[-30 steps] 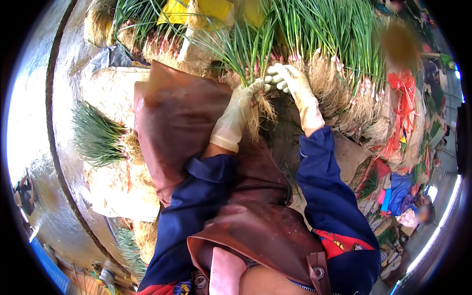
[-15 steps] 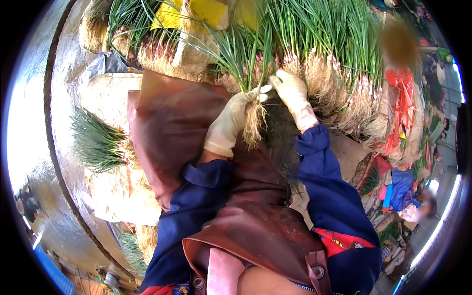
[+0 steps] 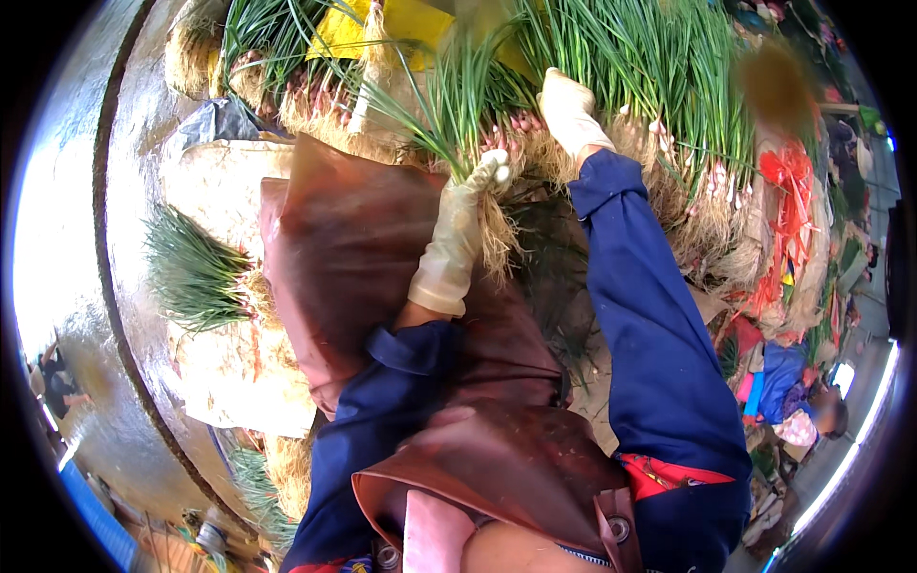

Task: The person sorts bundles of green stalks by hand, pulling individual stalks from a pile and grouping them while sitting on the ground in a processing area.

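In a cream glove, my left hand (image 3: 482, 179) is closed round a bunch of spring onions (image 3: 458, 115). Their green leaves rise above the fist and their pale roots (image 3: 498, 239) hang below it, over my brown apron (image 3: 363, 220). My right hand (image 3: 565, 100), gloved alike, reaches farther out to the big row of spring onions (image 3: 635, 67), fingers curled in among the stems. What those fingers hold, if anything, is hidden. Pinkish-white bulbs and matted roots (image 3: 712, 215) line the near side of the row.
Left of the apron, a separate spring onion bundle (image 3: 201, 272) lies on pale sacking (image 3: 229, 382). More bundles (image 3: 310, 91) stand at the far left near a yellow sheet (image 3: 382, 33). Red plastic strips (image 3: 788, 191) hang at the right. Wet floor (image 3: 143, 191) extends leftward.
My right hand has moved away from the left hand's bunch, up and out to the row of spring onions. My left hand keeps its hold, almost in place.
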Demonstrator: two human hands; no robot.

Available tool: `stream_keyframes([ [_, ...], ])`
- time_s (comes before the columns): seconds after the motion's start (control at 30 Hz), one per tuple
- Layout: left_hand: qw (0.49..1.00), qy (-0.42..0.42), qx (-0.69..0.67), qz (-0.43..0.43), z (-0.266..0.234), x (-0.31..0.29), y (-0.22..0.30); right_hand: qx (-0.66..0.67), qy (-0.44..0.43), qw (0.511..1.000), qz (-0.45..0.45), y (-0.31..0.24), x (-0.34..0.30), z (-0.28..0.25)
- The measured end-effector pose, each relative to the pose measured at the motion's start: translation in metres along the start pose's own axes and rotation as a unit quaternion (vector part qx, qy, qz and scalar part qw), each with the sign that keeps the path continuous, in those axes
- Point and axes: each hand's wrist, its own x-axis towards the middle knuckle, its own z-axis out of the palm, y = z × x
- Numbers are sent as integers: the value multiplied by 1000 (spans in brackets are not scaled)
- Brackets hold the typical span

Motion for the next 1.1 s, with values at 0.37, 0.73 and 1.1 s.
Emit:
stream_keyframes([
  [0.37,977,66,66,-194,10,-2,-15,713,-251,655,18,6,-127,24],
  [0.73,993,9,20,-114,8,-18,-4,39,-93,980,-170,43,-119,35],
  [1.1,989,38,106,-90,13,-3,-12,-39,107,988,-103,60,-100,10],
])
